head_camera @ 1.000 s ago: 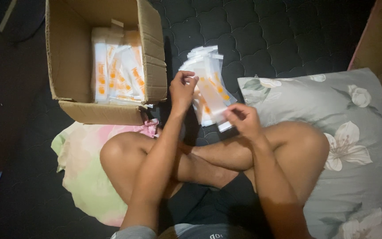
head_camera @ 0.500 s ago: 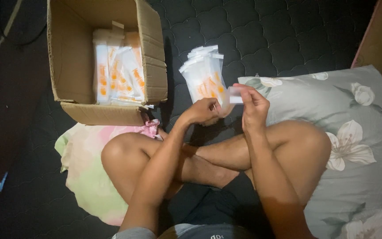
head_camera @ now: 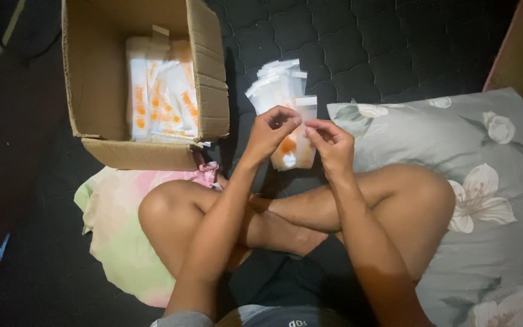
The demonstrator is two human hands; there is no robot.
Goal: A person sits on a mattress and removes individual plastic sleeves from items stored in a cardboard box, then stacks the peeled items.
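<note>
- Together, the left hand (head_camera: 272, 128) and right hand (head_camera: 333, 143) pinch one clear packet (head_camera: 298, 148) at its top edge, orange print facing up, apparently to work its flap.
- Behind it, one fanned stack of packets (head_camera: 275, 88) lies on the dark mattress (head_camera: 394, 48).
- One cardboard box (head_camera: 95, 79) holds more; their number cannot be counted.
- One floral pillow (head_camera: 491, 200) sits rightward.

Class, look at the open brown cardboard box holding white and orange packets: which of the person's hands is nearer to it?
Left. The left hand sits just right of the open brown cardboard box, pinching a clear plastic packet; the right hand holds the packet's far side, farther away.
</note>
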